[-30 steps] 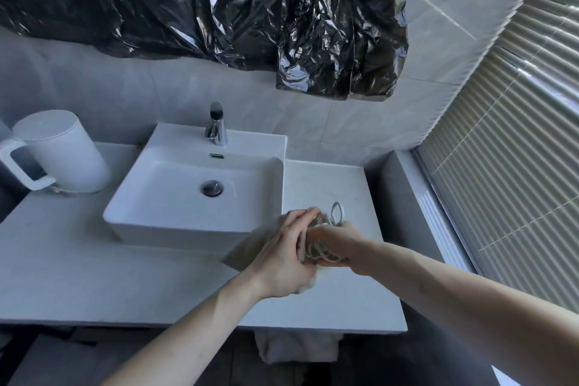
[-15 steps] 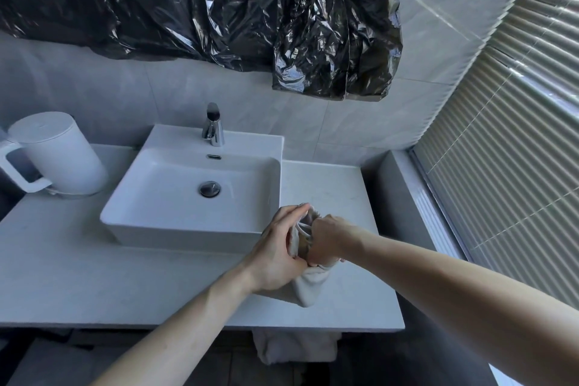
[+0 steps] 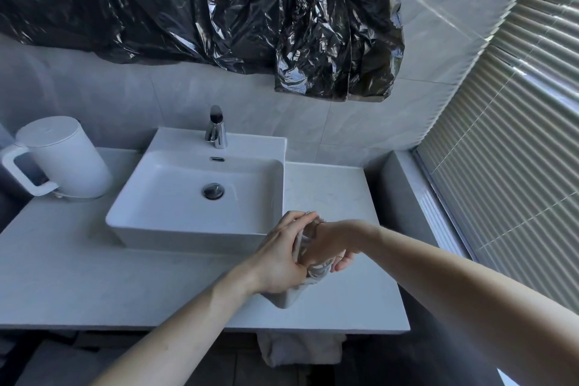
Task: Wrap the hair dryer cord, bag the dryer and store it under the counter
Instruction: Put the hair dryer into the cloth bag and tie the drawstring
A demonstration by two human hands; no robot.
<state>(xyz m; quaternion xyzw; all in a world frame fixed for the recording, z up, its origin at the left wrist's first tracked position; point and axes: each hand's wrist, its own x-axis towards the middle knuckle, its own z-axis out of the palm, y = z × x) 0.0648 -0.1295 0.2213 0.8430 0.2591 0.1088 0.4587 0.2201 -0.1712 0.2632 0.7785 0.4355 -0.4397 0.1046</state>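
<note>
since the pale cloth bag (image 3: 289,293) is soft and limp, it will likely sag around whatever weight sits inside, so its gathered mouth looks the best place to hold. it hangs just above the counter (image 3: 344,191), at about four o'clock from the sink (image 3: 156,222). the left hand (image 3: 279,257) is curled closed on the bag's near side, wrist bent. the right hand (image 3: 329,244) reaches in from three o'clock, pressing at the mouth, fingers (image 3: 343,262) partly loose below. the dryer itself is hidden.
</note>
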